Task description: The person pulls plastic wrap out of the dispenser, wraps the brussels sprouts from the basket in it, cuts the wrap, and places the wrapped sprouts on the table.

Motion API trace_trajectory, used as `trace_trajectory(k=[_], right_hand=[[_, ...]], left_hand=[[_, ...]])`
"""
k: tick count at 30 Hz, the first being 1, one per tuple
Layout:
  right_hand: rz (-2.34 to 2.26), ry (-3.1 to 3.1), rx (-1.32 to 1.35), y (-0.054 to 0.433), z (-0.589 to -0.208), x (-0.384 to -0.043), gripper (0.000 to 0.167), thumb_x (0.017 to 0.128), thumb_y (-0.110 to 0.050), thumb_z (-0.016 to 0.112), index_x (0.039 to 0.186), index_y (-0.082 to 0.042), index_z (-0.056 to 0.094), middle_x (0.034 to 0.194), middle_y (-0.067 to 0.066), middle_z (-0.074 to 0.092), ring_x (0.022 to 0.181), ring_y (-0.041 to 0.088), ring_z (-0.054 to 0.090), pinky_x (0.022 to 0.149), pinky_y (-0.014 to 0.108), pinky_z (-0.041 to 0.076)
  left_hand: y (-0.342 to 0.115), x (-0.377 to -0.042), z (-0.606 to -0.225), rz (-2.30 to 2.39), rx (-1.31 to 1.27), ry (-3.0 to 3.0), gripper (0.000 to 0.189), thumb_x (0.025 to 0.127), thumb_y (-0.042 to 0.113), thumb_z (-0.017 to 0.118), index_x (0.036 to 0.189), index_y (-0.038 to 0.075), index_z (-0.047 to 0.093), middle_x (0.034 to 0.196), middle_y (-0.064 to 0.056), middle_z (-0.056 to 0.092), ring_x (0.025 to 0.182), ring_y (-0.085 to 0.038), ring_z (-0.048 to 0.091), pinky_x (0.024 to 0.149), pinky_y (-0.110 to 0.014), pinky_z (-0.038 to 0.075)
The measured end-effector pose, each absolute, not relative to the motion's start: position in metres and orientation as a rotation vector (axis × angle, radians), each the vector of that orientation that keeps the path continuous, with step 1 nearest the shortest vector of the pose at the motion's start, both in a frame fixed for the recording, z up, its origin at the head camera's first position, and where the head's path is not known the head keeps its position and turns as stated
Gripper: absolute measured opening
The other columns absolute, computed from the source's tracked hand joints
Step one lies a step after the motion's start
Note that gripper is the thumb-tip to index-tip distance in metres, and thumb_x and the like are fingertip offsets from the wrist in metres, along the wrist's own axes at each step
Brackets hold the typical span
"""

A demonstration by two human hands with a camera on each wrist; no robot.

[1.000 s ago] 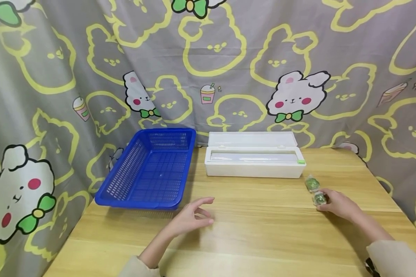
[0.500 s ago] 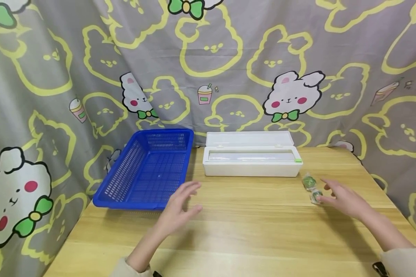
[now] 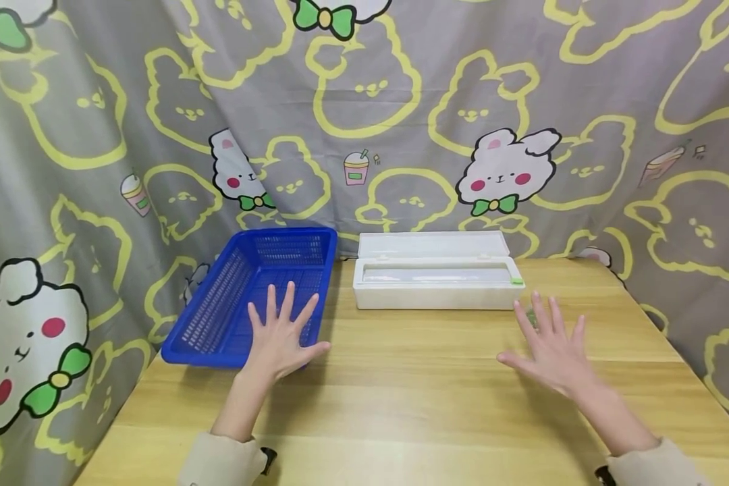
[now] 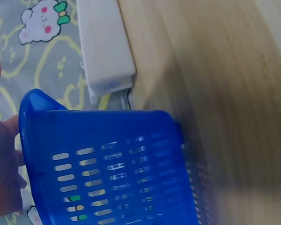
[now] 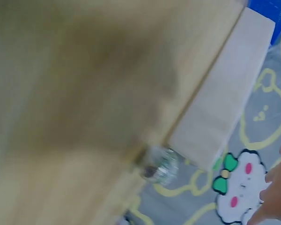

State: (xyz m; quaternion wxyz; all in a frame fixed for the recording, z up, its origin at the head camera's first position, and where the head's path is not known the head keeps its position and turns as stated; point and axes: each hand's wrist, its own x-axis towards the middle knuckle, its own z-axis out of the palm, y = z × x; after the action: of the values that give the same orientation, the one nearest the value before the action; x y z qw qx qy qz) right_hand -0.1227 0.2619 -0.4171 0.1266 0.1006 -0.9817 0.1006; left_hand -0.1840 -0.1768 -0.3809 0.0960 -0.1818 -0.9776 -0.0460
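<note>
With its fingers spread wide, my left hand (image 3: 277,344) hovers over the near end of a blue plastic basket (image 3: 288,250) and holds nothing. In the left wrist view the hand (image 4: 4,164) shows beyond the basket's slotted wall (image 4: 117,159). My right hand (image 3: 553,354) is likewise spread, above the table at the right. Behind its fingers lies a small green, clear-wrapped bundle (image 3: 532,320), mostly hidden in the head view. The right wrist view shows the wrapped bundle (image 5: 162,165), blurred, near the white box's end and apart from the hand (image 5: 276,192).
A long white box (image 3: 437,299) stands at the table's back with its lid (image 3: 434,244) raised. A pale, shiny roll and a green tab show in it. A grey patterned curtain (image 3: 401,155) hangs behind the wooden table (image 3: 401,418).
My right hand has let go of the wrapped bundle and moved slightly left. My left hand has moved left over the basket. Both hands' fingers have spread out.
</note>
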Motion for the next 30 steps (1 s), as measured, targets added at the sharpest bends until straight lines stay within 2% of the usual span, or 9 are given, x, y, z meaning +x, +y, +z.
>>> trace_trajectory(k=[6, 14, 30], right_hand=[[0.342, -2.847, 0.220, 0.266, -0.429, -0.125, 0.095, 0.081, -0.058, 0.053, 0.147, -0.011, 0.004, 0.149, 0.024, -0.007, 0.134, 0.042, -0.014, 0.090, 0.074, -0.010], [0.375, -2.816, 0.212, 0.267, -0.428, -0.125, 0.092, 0.082, -0.055, 0.053, 0.147, -0.014, 0.002, 0.150, 0.020, -0.011, 0.135, 0.037, -0.017, 0.090, 0.067, -0.020], [0.327, -2.806, 0.255, 0.268, -0.428, -0.126, 0.094, 0.081, -0.057, 0.055, 0.147, -0.015, 0.003, 0.150, 0.022, -0.004, 0.136, 0.037, -0.013, 0.092, 0.068, -0.017]], left_hand=[[-0.179, -0.186, -0.387, -0.179, -0.493, -2.893, 0.086, 0.074, 0.067, 0.054, 0.144, 0.026, 0.025, 0.152, -0.015, -0.003, 0.134, -0.042, -0.016, 0.096, -0.071, -0.006], [-0.184, -0.188, -0.387, -0.219, -0.495, -2.908, 0.089, 0.073, 0.068, 0.054, 0.145, 0.027, 0.023, 0.152, -0.015, -0.003, 0.134, -0.043, -0.013, 0.096, -0.071, -0.003], [-0.197, -0.187, -0.389, -0.314, -0.506, -2.962, 0.092, 0.072, 0.066, 0.057, 0.146, 0.026, 0.019, 0.152, -0.015, -0.004, 0.135, -0.044, -0.008, 0.095, -0.072, 0.000]])
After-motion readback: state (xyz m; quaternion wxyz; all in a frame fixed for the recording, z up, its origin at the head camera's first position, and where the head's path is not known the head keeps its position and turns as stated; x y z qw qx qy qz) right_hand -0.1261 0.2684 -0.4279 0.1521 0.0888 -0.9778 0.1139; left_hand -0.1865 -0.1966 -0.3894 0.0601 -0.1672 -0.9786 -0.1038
